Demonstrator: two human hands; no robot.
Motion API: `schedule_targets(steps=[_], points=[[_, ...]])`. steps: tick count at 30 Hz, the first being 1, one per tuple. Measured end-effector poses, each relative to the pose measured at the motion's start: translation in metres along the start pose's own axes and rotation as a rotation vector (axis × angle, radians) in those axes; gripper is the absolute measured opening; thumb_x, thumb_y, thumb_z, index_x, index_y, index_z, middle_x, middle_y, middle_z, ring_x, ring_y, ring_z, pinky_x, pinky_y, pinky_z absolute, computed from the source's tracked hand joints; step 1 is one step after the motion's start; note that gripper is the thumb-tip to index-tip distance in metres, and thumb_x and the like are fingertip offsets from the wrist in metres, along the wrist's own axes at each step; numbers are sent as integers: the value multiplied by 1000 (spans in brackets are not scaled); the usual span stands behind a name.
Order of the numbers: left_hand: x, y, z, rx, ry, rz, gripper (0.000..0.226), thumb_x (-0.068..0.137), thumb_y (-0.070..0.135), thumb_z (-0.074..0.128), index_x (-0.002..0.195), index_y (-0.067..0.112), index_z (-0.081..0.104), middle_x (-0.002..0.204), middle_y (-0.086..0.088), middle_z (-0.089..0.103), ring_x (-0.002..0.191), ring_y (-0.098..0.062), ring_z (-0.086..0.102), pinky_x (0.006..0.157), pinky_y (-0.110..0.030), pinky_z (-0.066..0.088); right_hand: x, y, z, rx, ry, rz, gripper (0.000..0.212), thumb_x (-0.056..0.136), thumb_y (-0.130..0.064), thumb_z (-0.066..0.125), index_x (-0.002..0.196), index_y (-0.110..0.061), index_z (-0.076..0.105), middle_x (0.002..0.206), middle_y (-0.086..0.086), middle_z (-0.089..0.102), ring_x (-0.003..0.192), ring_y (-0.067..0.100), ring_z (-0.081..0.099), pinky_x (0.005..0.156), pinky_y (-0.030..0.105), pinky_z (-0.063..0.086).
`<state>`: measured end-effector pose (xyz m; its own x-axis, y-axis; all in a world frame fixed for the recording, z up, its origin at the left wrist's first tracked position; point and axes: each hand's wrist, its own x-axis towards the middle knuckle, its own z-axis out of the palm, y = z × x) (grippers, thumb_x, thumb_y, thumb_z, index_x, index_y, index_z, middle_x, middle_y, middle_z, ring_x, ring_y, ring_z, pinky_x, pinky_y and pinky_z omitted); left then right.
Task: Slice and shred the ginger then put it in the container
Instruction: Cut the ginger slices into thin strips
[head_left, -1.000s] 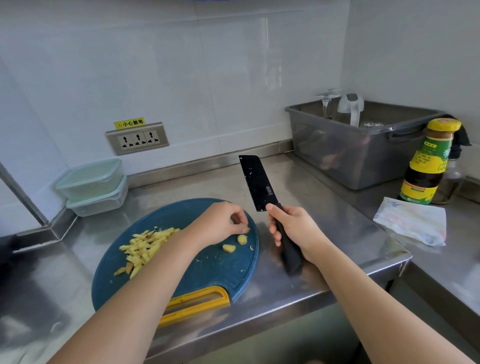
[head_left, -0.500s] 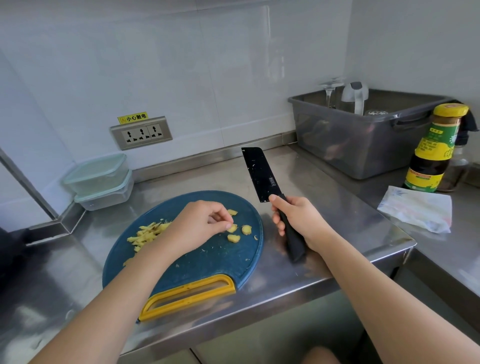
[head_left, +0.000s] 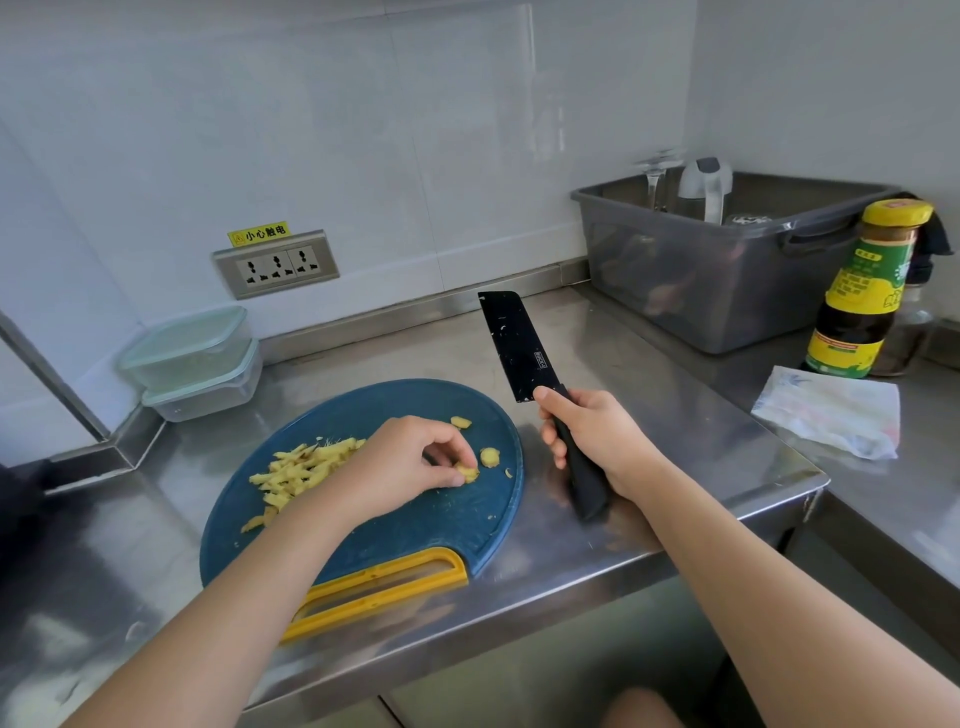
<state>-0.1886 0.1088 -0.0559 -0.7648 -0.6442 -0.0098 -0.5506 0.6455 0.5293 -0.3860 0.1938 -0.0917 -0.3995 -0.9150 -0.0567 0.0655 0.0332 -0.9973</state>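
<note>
Head view, left hand: the left hand (head_left: 410, 462) lies low over the blue cutting board (head_left: 395, 525), with its fingers curled. The thumb and fingertips pinch one ginger slice (head_left: 468, 473) that sits on the board.
Head view, right hand: the right hand (head_left: 597, 441) is wrapped firmly round the black handle of the knife (head_left: 514, 345). The blade points away toward the wall, just to the right of the board.
Shredded ginger: a pile of shredded ginger (head_left: 296, 473) lies on the left part of the board, partly behind the left wrist.
Loose slices: two loose slices (head_left: 489, 457) lie near the fingertips, toward the right edge of the board.
Containers: two lidded containers (head_left: 195, 364) are stacked in the back left corner of the steel counter (head_left: 649, 405), well apart from the ginger.
Right side: a grey tub (head_left: 727, 280) stands by the wall, with a yellow-capped bottle (head_left: 862, 291) next to it and a crumpled cloth (head_left: 826, 410) in front of the bottle.
Wall: a socket (head_left: 275, 264) with a yellow label above it.
</note>
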Motion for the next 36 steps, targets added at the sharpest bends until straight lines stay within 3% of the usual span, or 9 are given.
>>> schedule_targets(steps=[5,11,18,24,27,32,36], points=[[3,-4,-3,-92,-36,-17,17,78,13,75,84,28,71,83,9,70,78,-4,66,83,-32,55,0,0,0,13,0,2,28,95,-31,55,77,-10,54,54,3,54,42,15,44,47,27,43],[4,-5,-3,19,-109,23,30,85,16,67,100,42,67,95,10,61,87,-4,61,85,-26,52,0,0,0,-6,1,-5,28,95,-31,55,77,-10,54,54,2,54,42,15,44,47,26,43],[0,-1,0,125,-118,48,26,90,19,61,108,38,65,92,15,57,85,1,56,73,-13,44,-1,0,0,-16,-5,-6,28,95,-32,55,77,-10,55,55,2,55,43,14,46,49,27,44],[3,-3,-9,27,-132,-12,37,82,24,71,116,34,60,100,18,61,81,4,61,76,-17,50,-1,-1,0,-18,-3,-2,28,95,-32,55,77,-10,55,55,2,55,44,15,46,49,27,45],[9,-3,-22,17,-48,-39,31,82,38,69,112,37,61,103,20,62,83,3,62,71,-17,44,-2,-1,0,-25,-7,-3,28,95,-32,55,78,-10,55,55,2,56,44,15,46,49,27,45],[23,8,-10,27,-12,-24,20,83,35,69,102,31,67,94,16,66,80,0,64,73,-18,48,-1,-1,1,-8,0,-13,26,95,-30,56,78,-10,55,54,2,55,43,14,46,47,27,44],[33,12,8,47,4,-62,20,79,32,74,96,24,69,86,11,68,71,0,62,66,-15,44,-1,-1,1,19,-3,-18,26,94,-29,56,79,-9,54,53,2,54,42,13,45,44,26,44]])
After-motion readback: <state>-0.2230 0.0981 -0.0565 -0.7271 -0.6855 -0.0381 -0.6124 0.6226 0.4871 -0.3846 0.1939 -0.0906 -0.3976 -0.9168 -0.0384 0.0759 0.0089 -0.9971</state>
